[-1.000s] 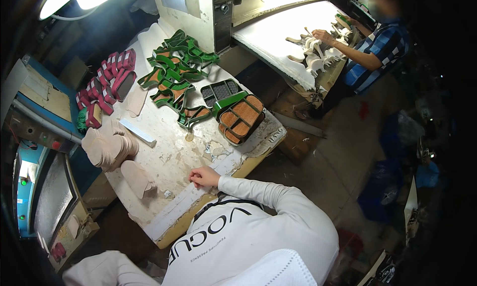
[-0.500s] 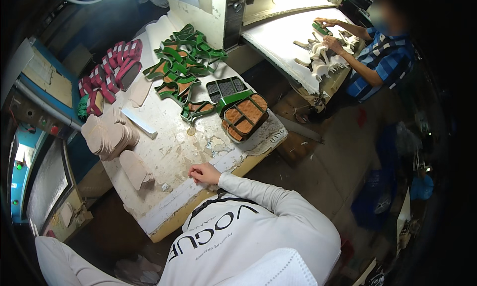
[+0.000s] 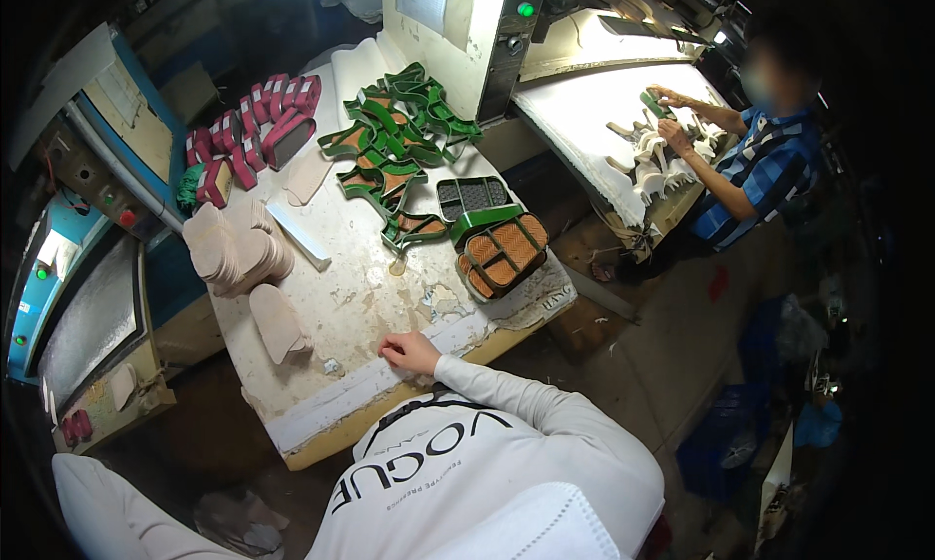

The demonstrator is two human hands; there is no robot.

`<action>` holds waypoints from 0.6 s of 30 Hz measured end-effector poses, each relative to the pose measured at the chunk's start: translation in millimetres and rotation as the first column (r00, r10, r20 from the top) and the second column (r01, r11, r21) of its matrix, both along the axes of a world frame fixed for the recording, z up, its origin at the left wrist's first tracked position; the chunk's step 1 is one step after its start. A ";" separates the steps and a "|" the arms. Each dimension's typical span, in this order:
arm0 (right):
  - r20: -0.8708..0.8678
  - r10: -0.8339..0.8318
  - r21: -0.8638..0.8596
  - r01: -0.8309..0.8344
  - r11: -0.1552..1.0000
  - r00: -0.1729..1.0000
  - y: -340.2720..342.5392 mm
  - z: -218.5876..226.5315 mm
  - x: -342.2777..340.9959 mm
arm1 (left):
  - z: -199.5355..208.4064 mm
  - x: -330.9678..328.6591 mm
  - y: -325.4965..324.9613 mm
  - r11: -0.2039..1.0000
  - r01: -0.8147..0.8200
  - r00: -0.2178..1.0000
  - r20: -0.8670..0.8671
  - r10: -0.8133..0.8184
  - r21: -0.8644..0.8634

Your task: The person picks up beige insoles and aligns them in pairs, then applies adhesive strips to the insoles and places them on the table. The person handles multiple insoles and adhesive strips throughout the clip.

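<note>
My right hand (image 3: 409, 352) rests at the front edge of the worktable (image 3: 365, 312), its fingers loosely curled and no object visible in them. My left sleeve (image 3: 107, 511) runs down the lower left; the left hand itself is out of the picture. Left of the right hand lie pale sole-shaped pieces (image 3: 280, 323), with a taller stack of them (image 3: 234, 248) behind. A white bar (image 3: 299, 237) lies beside that stack. Farther right are green-edged cutting dies with brown textured filling (image 3: 504, 251) and a heap of curved green dies (image 3: 390, 151).
Magenta sole-shaped blocks (image 3: 287, 136) are grouped at the back left. Machines with green lights (image 3: 58, 268) stand at the far left. Beyond a gap on the right, a person in a blue checked shirt (image 3: 779, 180) handles pale curved pieces (image 3: 651, 156) on a lit white table.
The view has shifted, so the table and its contents appear farther right and somewhat lower. My right hand stays at the table's front edge, its fingers still curled.
</note>
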State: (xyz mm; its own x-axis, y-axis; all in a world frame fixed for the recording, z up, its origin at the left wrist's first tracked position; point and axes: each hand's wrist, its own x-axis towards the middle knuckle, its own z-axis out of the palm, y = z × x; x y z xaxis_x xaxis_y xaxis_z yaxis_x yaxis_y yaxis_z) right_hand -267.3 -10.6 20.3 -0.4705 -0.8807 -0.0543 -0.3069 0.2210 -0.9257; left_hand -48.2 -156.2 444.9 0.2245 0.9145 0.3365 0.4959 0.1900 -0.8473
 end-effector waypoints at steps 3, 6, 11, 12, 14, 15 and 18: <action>-0.056 0.003 0.011 -0.002 1.000 0.998 1.7 -2.4 1.6 | 0.4 5.9 2.9 1.000 -0.023 1.000 0.005 0.022 0.013; -0.070 0.013 0.000 -0.013 1.000 0.997 1.6 -2.0 2.8 | 3.0 13.3 7.1 0.998 -0.064 0.998 0.013 0.064 0.011; -0.058 0.007 -0.027 -0.008 1.000 0.998 1.5 -1.2 4.1 | 5.8 22.2 12.5 0.995 -0.095 0.995 0.008 0.095 0.005; -0.047 0.005 -0.012 -0.006 1.000 0.999 1.8 -1.3 4.6 | 5.8 23.8 13.3 0.995 -0.099 0.995 0.016 0.099 0.006; -0.060 0.019 0.008 -0.019 1.000 0.998 2.3 -1.2 5.1 | 6.9 27.5 15.5 0.995 -0.101 0.995 0.021 0.101 0.000; -0.043 0.026 0.023 -0.025 0.999 0.999 2.2 -1.1 4.6 | 7.2 28.7 16.2 0.995 -0.100 0.995 0.019 0.100 0.002; -0.086 0.028 -0.006 -0.029 1.000 0.996 1.7 -1.4 4.0 | 7.0 28.6 16.9 0.996 -0.091 0.996 0.018 0.090 0.004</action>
